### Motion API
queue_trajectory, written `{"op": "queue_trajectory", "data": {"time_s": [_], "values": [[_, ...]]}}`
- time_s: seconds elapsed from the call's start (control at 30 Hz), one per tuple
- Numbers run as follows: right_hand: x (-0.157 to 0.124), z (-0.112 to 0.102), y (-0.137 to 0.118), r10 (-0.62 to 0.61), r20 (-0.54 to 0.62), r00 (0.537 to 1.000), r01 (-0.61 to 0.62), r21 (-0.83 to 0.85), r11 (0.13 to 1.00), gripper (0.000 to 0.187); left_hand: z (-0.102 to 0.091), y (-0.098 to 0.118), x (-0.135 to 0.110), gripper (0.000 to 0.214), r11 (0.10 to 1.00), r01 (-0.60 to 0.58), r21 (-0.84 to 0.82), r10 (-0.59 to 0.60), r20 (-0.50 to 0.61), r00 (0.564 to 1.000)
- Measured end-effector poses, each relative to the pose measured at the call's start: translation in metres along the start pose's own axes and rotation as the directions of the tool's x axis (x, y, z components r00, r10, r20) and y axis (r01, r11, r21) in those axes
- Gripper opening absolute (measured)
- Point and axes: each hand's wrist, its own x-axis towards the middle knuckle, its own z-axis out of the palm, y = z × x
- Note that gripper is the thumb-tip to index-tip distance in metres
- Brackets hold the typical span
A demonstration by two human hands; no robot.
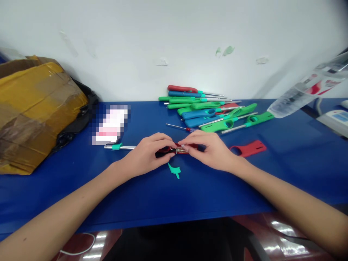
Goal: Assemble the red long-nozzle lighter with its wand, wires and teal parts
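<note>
My left hand (148,154) and my right hand (210,150) meet at the middle of the blue table (285,166). Both are closed around a red lighter body (178,149) with small metal parts showing between the fingertips. Its metal tube with a teal collar (117,146) sticks out to the left of my left hand. A small teal plastic trigger piece (174,170) lies on the table just in front of my hands. A red lighter shell half (248,148) lies to the right of my right hand.
A pile of green, blue and red long-nosed lighters (212,108) lies behind my hands, with a small red-handled screwdriver (181,127) in front of it. A taped cardboard box (32,108) stands at the left. A clear plastic bag (307,90) hangs in from the right.
</note>
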Motion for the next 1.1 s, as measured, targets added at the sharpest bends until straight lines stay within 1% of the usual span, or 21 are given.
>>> {"op": "queue_trajectory", "data": {"time_s": [0.17,0.33,0.47,0.57,0.77,0.97,1.1], "values": [[-0.0002,0.0027,-0.0031,0.054,-0.005,0.999,-0.054,0.014,0.998,0.018,0.0014,0.0007,-0.0003,0.018,1.0,-0.019,0.012,0.019,-0.044,0.999],[-0.0007,0.0043,-0.0054,0.101,-0.018,0.995,-0.101,-0.019,0.995,0.016,0.0023,0.0004,-0.0004,0.018,1.0,-0.017,0.02,0.019,-0.064,0.998],[0.0002,0.0048,-0.0056,0.094,-0.035,0.995,-0.094,-0.016,0.995,0.017,0.0025,0.0004,-0.0001,0.018,1.0,-0.014,0.017,0.015,-0.067,0.998],[0.0012,0.0058,-0.0051,0.087,-0.045,0.995,-0.086,0.033,0.996,0.016,0.0027,0.0,0.0002,0.018,1.0,-0.025,0.014,0.026,-0.073,0.997],[0.0018,0.0077,-0.0045,0.162,-0.062,0.985,-0.154,0.118,0.981,0.015,0.004,-0.0018,-0.0006,0.018,1.0,-0.026,0.006,0.027,-0.092,0.995],[0.0009,0.01,-0.0063,0.292,-0.03,0.956,-0.279,0.221,0.934,0.015,0.0052,-0.0021,-0.0003,0.017,0.999,-0.03,0.012,0.031,-0.104,0.994],[0.0015,0.0098,-0.0073,0.316,0.007,0.949,-0.307,0.251,0.918,0.008,0.0054,-0.0024,0.0002,0.017,0.999,-0.034,0.006,0.034,-0.107,0.994]]}}
